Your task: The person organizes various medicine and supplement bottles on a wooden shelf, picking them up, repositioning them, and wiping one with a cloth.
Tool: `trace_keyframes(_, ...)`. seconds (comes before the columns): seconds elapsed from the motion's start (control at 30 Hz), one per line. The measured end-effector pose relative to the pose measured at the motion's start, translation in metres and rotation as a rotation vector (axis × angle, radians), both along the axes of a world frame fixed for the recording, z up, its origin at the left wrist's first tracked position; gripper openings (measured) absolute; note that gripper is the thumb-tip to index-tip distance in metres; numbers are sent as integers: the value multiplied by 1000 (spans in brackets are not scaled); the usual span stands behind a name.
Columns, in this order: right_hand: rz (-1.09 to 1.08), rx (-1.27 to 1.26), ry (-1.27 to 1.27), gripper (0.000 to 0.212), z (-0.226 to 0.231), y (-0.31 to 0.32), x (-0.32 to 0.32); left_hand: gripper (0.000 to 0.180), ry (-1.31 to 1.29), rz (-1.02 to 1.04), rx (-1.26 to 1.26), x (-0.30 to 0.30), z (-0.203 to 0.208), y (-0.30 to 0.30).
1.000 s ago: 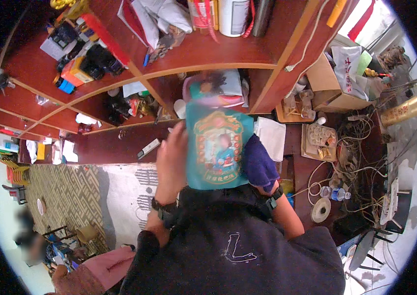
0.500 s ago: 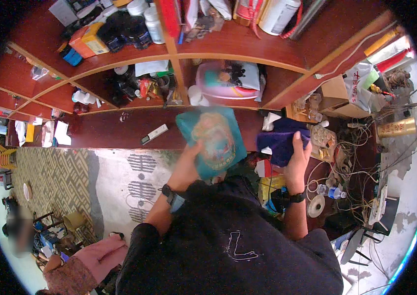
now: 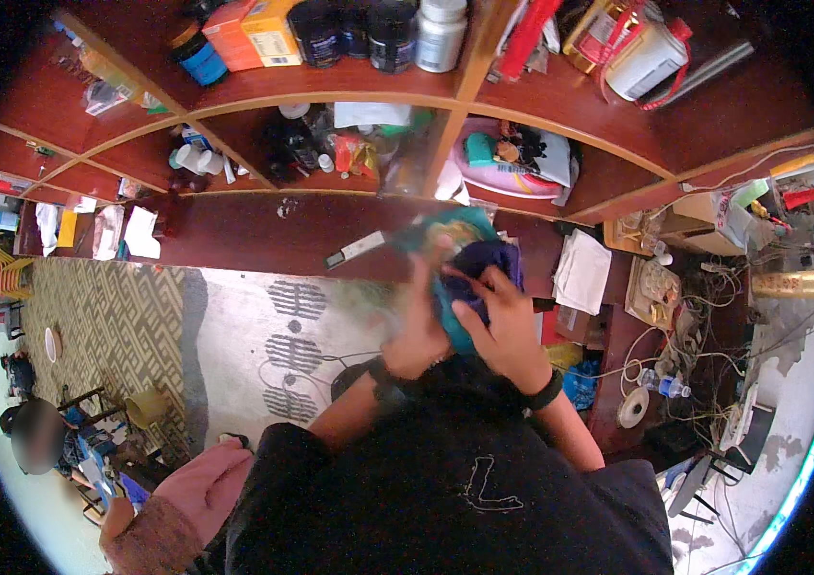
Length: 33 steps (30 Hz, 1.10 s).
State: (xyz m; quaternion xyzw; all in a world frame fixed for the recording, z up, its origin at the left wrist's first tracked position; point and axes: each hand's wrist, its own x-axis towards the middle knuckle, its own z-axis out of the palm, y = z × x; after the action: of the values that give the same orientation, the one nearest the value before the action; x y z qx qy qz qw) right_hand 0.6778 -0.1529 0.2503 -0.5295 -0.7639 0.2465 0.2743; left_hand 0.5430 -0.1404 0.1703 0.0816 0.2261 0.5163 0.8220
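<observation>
My left hand [image 3: 415, 331], blurred by motion, grips a teal flat packet [image 3: 451, 324] with a printed picture on its front, seen partly smeared. My right hand [image 3: 511, 331] holds a dark purple cloth [image 3: 486, 264] and presses it against the packet's face. Both hands are close together in front of my chest, over the near edge of the red-brown shelf top [image 3: 273, 225]. The cloth and fingers hide much of the packet. Just left of the packet lies a slim white box [image 3: 356, 249] with a dark end.
Above, shelf compartments hold dark jars [image 3: 393, 36], a white bottle [image 3: 441, 36] and a pink package [image 3: 512, 177]. On the right lie a folded white cloth [image 3: 581, 270], tangled cables [image 3: 704, 335] and a plastic bottle [image 3: 664, 383]. Another person in pink trousers [image 3: 201, 494] is at lower left.
The purple cloth in my right hand has moved left onto the teal packet. The packet was held apart and facing up before. The view has shifted, and a folded white cloth now shows.
</observation>
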Motion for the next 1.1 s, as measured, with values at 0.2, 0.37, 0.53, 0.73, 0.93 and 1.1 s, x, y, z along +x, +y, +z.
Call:
trace_keyframes(0.2,12,-391,219,38,-67,-43,-12,78,-133,300,-75,-99,37,49)
trace_keyframes(0.37,-324,-547,538,28,-64,-42,-1,72,-5,432,30,-179,12,61)
trace_keyframes(0.53,-357,-347,521,25,-63,-39,5,78,151,442,-93,-248,-127,84)
trace_keyframes(0.73,-345,-558,576,26,-58,-44,-2,82,428,604,-333,-319,-321,115)
trace_keyframes(0.93,-424,-864,1250,45,-28,-50,-1,84,1834,564,-408,-282,-239,130)
trace_keyframes(1.1,-299,-919,1501,52,-27,-36,27,47,1300,749,377,-188,-90,106)
